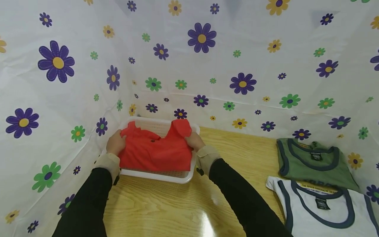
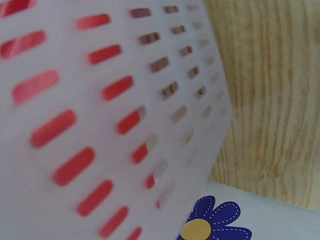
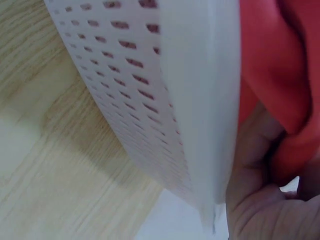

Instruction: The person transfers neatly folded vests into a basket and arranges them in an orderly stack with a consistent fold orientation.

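A folded red shirt (image 1: 155,151) with a dark button at its neckline lies in the mouth of a white plastic basket (image 1: 170,179). My left hand (image 1: 116,143) grips the shirt's left side by the basket's left rim. On the opposite side my right hand (image 1: 195,141) pinches the shirt's right edge near its collar. In the right wrist view the fingers (image 3: 257,145) curl into the red cloth, just inside the basket's rim. Red fabric shows through the slots of the basket wall (image 2: 105,130) in the left wrist view, where the left hand is out of sight.
A folded green T-shirt (image 1: 311,168) with dark trim lies on the wooden table (image 1: 165,207) at the right. In front of it is a white T-shirt (image 1: 325,210) with dark trim. A flower-patterned sheet (image 1: 219,65) rises behind the basket and along the left.
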A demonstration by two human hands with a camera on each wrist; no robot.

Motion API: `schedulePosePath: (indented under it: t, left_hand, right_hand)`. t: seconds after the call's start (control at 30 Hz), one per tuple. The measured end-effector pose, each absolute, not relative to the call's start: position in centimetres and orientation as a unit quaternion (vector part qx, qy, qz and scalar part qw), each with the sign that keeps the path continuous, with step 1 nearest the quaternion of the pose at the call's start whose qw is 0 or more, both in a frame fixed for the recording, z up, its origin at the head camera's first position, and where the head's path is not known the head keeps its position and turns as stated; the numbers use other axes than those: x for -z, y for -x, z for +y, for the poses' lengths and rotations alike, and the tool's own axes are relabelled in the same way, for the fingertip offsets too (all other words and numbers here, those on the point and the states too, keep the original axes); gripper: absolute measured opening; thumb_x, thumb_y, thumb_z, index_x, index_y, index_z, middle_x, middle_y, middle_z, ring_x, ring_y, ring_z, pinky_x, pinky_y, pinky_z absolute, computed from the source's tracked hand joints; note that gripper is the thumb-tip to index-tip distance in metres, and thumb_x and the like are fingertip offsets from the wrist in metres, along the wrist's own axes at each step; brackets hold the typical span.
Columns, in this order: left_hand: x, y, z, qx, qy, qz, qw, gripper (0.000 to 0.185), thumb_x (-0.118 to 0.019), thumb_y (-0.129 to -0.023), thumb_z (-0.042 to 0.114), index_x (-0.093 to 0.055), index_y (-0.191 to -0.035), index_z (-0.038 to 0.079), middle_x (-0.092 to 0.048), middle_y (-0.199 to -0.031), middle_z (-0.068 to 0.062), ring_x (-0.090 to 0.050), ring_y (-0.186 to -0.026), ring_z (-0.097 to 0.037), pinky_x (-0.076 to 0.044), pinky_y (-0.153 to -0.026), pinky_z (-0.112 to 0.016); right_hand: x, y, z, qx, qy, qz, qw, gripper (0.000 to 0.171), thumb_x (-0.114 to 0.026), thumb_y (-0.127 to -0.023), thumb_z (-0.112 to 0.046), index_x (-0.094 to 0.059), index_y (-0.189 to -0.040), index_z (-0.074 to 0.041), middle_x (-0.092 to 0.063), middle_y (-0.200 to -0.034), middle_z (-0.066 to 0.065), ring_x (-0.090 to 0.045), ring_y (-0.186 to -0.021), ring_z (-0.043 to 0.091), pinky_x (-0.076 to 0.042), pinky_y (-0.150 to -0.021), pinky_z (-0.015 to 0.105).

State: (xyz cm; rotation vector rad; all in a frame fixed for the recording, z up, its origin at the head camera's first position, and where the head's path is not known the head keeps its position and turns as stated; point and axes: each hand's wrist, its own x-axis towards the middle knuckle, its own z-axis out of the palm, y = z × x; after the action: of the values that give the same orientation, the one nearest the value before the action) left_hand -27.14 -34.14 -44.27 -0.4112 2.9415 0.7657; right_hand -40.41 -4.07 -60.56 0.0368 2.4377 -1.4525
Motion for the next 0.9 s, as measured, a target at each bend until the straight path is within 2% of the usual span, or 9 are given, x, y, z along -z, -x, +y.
schedulePosePath:
  t: [0.1, 0.2, 0.37, 0.5, 0.57, 0.6, 0.7, 0.8, 0.9]
  left_hand:
    - [44.2, 27.0, -34.0, -0.249, 0.14, 0.957, 0.046, 0.04, -0.033, -0.1, 0.016, -0.035, -0.132, -0.006, -0.044, -0.131, -0.034, -0.046, -0.116, -0.049, -0.038, -0.1, -0.055]
    - [44.4, 26.9, -33.9, -0.237, 0.137, 0.961, 0.05, 0.042, -0.033, -0.1, 0.016, -0.032, -0.135, -0.006, -0.043, -0.133, -0.034, -0.045, -0.119, -0.049, -0.036, -0.103, -0.055]
    - [44.8, 27.0, -33.9, -0.207, 0.114, 0.969, 0.067, 0.043, -0.038, -0.099, 0.017, -0.032, -0.133, -0.009, -0.045, -0.13, -0.035, -0.048, -0.116, -0.049, -0.04, -0.099, -0.055]
    - [45.2, 27.2, -34.2, -0.188, 0.095, 0.972, 0.104, 0.041, -0.045, -0.096, 0.016, -0.032, -0.126, -0.01, -0.052, -0.118, -0.036, -0.056, -0.097, -0.044, -0.048, -0.085, -0.051]
    - [45.6, 27.4, -34.5, -0.177, 0.079, 0.974, 0.119, 0.044, -0.048, -0.095, 0.014, -0.03, -0.126, -0.01, -0.054, -0.114, -0.035, -0.057, -0.091, -0.04, -0.049, -0.082, -0.05]
    - [45.9, 27.6, -34.7, -0.173, 0.07, 0.974, 0.125, 0.047, -0.05, -0.094, 0.014, -0.027, -0.128, -0.01, -0.055, -0.113, -0.035, -0.057, -0.089, -0.039, -0.049, -0.082, -0.049]
    - [46.6, 28.1, -35.1, -0.17, 0.041, 0.975, 0.136, 0.057, -0.053, -0.091, 0.011, -0.019, -0.132, -0.009, -0.055, -0.11, -0.037, -0.059, -0.089, -0.041, -0.048, -0.082, -0.05]
    - [47.1, 28.4, -35.3, -0.184, 0.01, 0.972, 0.144, 0.067, -0.057, -0.089, 0.009, -0.012, -0.135, -0.009, -0.053, -0.111, -0.041, -0.058, -0.096, -0.046, -0.047, -0.089, -0.052]
    - [47.3, 28.4, -35.3, -0.192, -0.013, 0.969, 0.155, 0.075, -0.061, -0.087, 0.008, -0.009, -0.139, -0.01, -0.044, -0.122, -0.044, -0.049, -0.112, -0.052, -0.039, -0.1, -0.057]
  right_hand:
    - [63.7, 42.7, -4.5, 0.483, 0.009, 0.862, 0.152, 0.004, -0.052, -0.081, -0.009, -0.055, -0.083, -0.006, -0.054, -0.076, 0.006, -0.053, -0.052, 0.018, -0.047, -0.04, 0.035]
    - [64.4, 43.2, -4.9, 0.448, 0.026, 0.879, 0.161, 0.004, -0.051, -0.077, -0.004, -0.054, -0.075, -0.006, -0.053, -0.073, 0.007, -0.052, -0.05, 0.018, -0.046, -0.038, 0.035]
    - [59.6, 40.1, -5.4, 0.39, 0.019, 0.898, 0.204, 0.013, -0.049, -0.088, -0.004, -0.062, -0.088, -0.004, -0.063, -0.087, 0.012, -0.062, -0.067, 0.026, -0.055, -0.056, 0.04]
    - [56.7, 38.1, -5.0, 0.382, 0.054, 0.898, 0.209, 0.014, -0.047, -0.088, -0.002, -0.061, -0.086, -0.003, -0.061, -0.082, 0.012, -0.06, -0.062, 0.023, -0.054, -0.053, 0.037]
    - [56.9, 38.2, -5.1, 0.367, 0.069, 0.905, 0.205, 0.013, -0.048, -0.087, -0.002, -0.061, -0.084, -0.003, -0.06, -0.08, 0.012, -0.057, -0.057, 0.021, -0.052, -0.047, 0.035]
    - [54.8, 36.7, -5.0, 0.358, 0.075, 0.909, 0.202, 0.013, -0.048, -0.087, -0.001, -0.059, -0.082, -0.002, -0.058, -0.077, 0.011, -0.054, -0.054, 0.02, -0.049, -0.044, 0.032]
    - [52.1, 35.0, -5.1, 0.32, 0.076, 0.921, 0.208, 0.011, -0.051, -0.089, -0.002, -0.061, -0.085, -0.003, -0.06, -0.081, 0.011, -0.055, -0.057, 0.019, -0.049, -0.047, 0.03]
    - [52.8, 35.3, -5.2, 0.28, 0.098, 0.937, 0.184, 0.007, -0.053, -0.085, -0.005, -0.059, -0.082, -0.003, -0.058, -0.077, 0.01, -0.055, -0.058, 0.019, -0.048, -0.046, 0.028]
    - [58.5, 38.5, -5.7, 0.234, 0.125, 0.954, 0.136, 0.012, -0.058, -0.076, -0.007, -0.055, -0.087, -0.003, -0.058, -0.078, 0.009, -0.054, -0.061, 0.019, -0.046, -0.047, 0.029]
